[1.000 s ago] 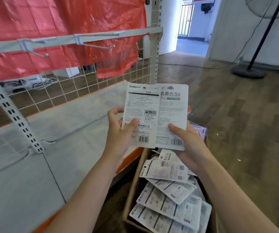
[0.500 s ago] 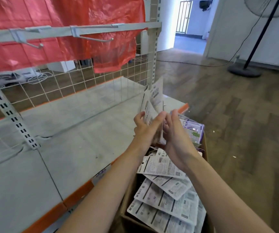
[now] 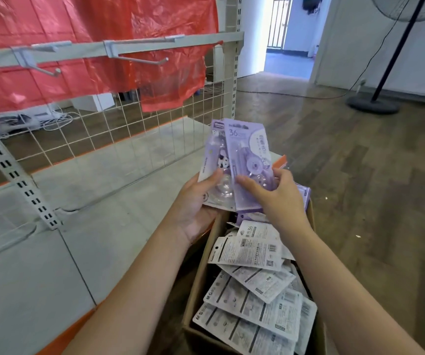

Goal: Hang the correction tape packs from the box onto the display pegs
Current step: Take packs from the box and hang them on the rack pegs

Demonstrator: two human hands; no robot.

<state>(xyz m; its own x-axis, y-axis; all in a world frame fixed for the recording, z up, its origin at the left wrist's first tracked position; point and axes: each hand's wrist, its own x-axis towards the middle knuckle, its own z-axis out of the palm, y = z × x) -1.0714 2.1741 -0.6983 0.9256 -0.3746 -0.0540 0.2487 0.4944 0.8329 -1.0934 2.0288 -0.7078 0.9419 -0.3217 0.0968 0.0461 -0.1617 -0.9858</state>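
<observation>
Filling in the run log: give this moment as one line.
stage: packs in hand, unhung | left hand: holds pack | right hand: holds pack | pegs: bare | box: packs remain

head cam | faces forward-down | close over hands [image 3: 232, 198] | single view

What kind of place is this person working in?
Probably a shop being stocked, or a mock-up of one: a retail display rack with bare hanging pegs, and a cardboard box full of carded correction tape packs.
</observation>
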